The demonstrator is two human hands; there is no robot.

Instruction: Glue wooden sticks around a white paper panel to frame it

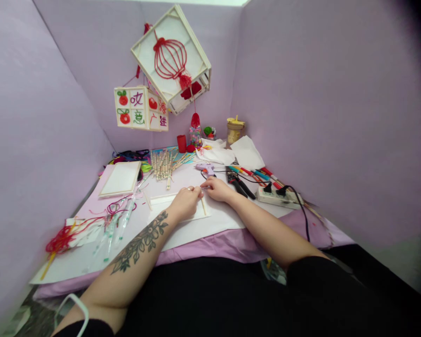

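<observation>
Chinese characters are shown on the small lantern (147, 108).
On its left panel (131, 108), a green 意 (139, 117) can be read; the purple character (136, 98) above it cannot be read surely. On the right panel (157, 111), 源 (162, 106) is written in orange-red, with a purple 进 (163, 121) below and, beside that, what looks like a red 广 (153, 120).

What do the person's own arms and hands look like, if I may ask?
Both sleeves are black. The left forearm carries a dark tattoo of flowers and leaves; the left hand wears what looks like a ring. The right forearm shows no tattoo, and the right hand is ungloved.
</observation>
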